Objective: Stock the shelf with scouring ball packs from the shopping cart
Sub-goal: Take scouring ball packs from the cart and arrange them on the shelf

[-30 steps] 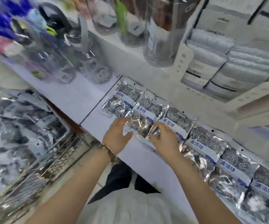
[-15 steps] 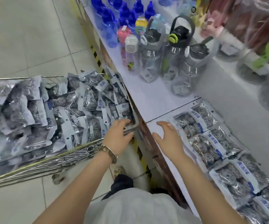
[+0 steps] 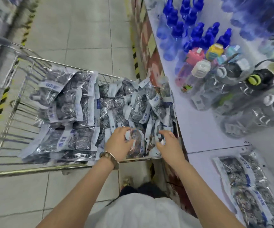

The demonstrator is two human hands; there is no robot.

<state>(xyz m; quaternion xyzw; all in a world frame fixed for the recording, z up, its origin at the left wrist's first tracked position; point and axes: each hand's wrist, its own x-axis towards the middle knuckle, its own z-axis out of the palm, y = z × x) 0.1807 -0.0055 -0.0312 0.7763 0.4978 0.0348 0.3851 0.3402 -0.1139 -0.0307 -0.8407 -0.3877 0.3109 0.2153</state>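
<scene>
Scouring ball packs (image 3: 137, 143) in shopping cart (image 3: 34, 169) gripped by left hand (image 3: 119, 143), right hand (image 3: 170, 144); slick film may slip loose.

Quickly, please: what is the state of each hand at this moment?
Left hand: grips a pack in the cart.
Right hand: fingers curled down in the cart; whether it grips anything cannot be told.

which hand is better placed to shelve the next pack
Right, likely: the right hand grips silvery scouring ball packs at the wire cart's shelf-side edge; the left hand is farther from the white shelf.
</scene>
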